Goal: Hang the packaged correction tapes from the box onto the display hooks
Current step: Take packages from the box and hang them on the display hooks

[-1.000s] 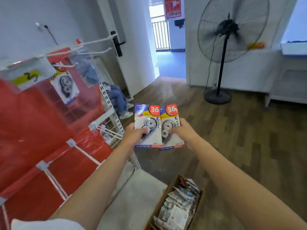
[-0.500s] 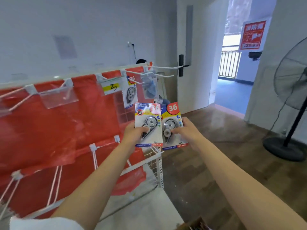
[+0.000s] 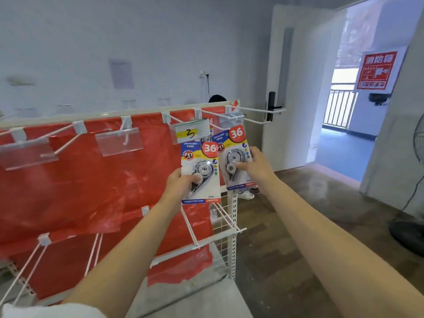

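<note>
My left hand (image 3: 179, 183) grips one packaged correction tape (image 3: 200, 172) by its lower left, held upright in front of the red display rack (image 3: 75, 180). My right hand (image 3: 255, 167) pinches a second packaged correction tape (image 3: 234, 154), raised higher and tilted slightly, close to the white display hooks (image 3: 254, 109) at the rack's top right. A price tag holder marked with a yellow label (image 3: 191, 133) hangs just above the left package. Another package hangs on a hook behind the one in my right hand, mostly hidden. The box is out of view.
More white hooks with clear tag holders (image 3: 119, 142) run along the rack's top rail. Lower hooks (image 3: 226, 219) jut out near the rack's right post (image 3: 234, 226). A person sits behind the rack. A white door (image 3: 296, 88) and a fan (image 3: 410, 226) stand to the right.
Both hands rose with their packages toward the rack's top right hooks, the right package now higher than the left. My view swung left and up, and the box dropped out of sight.
</note>
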The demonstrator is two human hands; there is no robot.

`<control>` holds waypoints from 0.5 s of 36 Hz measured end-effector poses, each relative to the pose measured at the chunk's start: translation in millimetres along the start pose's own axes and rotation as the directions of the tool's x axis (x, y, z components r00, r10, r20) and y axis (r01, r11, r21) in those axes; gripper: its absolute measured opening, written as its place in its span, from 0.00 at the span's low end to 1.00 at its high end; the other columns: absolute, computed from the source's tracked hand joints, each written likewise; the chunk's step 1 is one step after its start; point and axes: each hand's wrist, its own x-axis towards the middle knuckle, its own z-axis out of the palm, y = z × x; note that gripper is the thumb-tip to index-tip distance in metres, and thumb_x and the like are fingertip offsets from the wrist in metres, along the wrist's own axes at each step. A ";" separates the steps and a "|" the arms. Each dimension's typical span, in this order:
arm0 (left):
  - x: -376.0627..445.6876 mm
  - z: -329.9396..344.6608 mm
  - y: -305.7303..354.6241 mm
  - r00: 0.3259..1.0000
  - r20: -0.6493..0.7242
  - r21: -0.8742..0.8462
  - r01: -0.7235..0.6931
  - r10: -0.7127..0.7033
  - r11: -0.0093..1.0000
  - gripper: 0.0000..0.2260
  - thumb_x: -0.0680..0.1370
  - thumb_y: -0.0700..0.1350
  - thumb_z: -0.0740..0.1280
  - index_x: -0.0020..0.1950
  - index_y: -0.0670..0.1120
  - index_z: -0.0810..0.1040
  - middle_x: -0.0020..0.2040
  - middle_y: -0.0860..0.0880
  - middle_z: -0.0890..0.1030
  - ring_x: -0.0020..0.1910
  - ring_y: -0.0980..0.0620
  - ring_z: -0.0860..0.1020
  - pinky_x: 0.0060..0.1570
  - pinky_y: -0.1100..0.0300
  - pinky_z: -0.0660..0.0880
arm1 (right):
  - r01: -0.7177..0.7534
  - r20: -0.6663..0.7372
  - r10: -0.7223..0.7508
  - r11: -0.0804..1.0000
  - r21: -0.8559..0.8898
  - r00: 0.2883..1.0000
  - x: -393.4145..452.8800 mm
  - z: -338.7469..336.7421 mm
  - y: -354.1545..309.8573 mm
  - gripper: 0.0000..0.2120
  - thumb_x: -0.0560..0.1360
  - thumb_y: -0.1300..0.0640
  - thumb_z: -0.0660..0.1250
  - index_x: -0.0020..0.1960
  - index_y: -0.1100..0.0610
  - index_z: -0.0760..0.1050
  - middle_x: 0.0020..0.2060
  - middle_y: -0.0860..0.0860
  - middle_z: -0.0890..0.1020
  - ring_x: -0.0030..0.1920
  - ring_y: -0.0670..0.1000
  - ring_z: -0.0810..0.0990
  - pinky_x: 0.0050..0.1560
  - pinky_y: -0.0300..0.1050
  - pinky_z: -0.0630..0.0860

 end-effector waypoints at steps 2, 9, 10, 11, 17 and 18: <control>3.5 -0.8 -0.2 1.000 -0.004 -0.013 -0.003 0.003 1.000 0.12 0.72 0.31 0.68 0.51 0.43 0.75 0.46 0.45 0.82 0.42 0.46 0.81 0.40 0.54 0.79 | 0.005 -0.014 -0.005 1.000 0.014 1.000 1.2 -0.4 4.1 0.15 0.75 0.62 0.69 0.59 0.55 0.68 0.52 0.50 0.78 0.49 0.47 0.78 0.41 0.38 0.75; 16.9 -0.8 0.0 0.999 0.016 -0.063 -0.032 0.033 0.998 0.10 0.71 0.31 0.67 0.48 0.43 0.77 0.46 0.43 0.82 0.42 0.45 0.80 0.39 0.56 0.76 | 0.016 0.019 -0.018 0.998 0.067 1.000 -1.0 -5.7 15.4 0.15 0.75 0.61 0.69 0.57 0.49 0.69 0.54 0.49 0.80 0.50 0.48 0.80 0.50 0.46 0.79; 18.2 0.2 1.1 0.999 0.027 -0.078 -0.035 0.037 0.996 0.10 0.71 0.31 0.66 0.48 0.43 0.76 0.46 0.44 0.81 0.41 0.46 0.80 0.37 0.57 0.75 | 0.020 0.012 -0.021 0.997 0.071 1.000 -0.3 -6.6 14.0 0.14 0.75 0.61 0.69 0.54 0.47 0.70 0.54 0.50 0.80 0.52 0.50 0.80 0.54 0.51 0.79; 19.7 1.4 2.0 0.998 0.038 -0.088 -0.038 0.041 0.995 0.10 0.71 0.31 0.66 0.50 0.42 0.76 0.45 0.44 0.81 0.40 0.47 0.80 0.35 0.58 0.75 | 0.027 0.003 -0.027 0.997 0.074 1.000 -0.5 -7.4 11.0 0.14 0.75 0.60 0.69 0.52 0.46 0.69 0.54 0.51 0.80 0.53 0.51 0.80 0.56 0.54 0.78; 25.8 7.2 2.2 0.991 0.109 -0.083 -0.073 0.082 0.994 0.10 0.72 0.31 0.67 0.50 0.41 0.76 0.44 0.46 0.81 0.41 0.49 0.80 0.36 0.59 0.76 | 0.043 -0.038 -0.040 0.997 0.061 0.998 1.6 -0.8 2.8 0.14 0.76 0.61 0.68 0.57 0.52 0.68 0.55 0.51 0.79 0.53 0.50 0.78 0.54 0.47 0.74; 26.7 6.8 1.4 0.990 0.119 -0.079 -0.073 0.082 0.994 0.09 0.72 0.31 0.67 0.49 0.42 0.76 0.44 0.46 0.81 0.42 0.49 0.80 0.37 0.58 0.76 | 0.030 -0.043 -0.028 0.998 0.060 0.999 2.4 2.0 3.7 0.14 0.76 0.60 0.68 0.58 0.53 0.68 0.55 0.51 0.79 0.52 0.49 0.78 0.51 0.45 0.74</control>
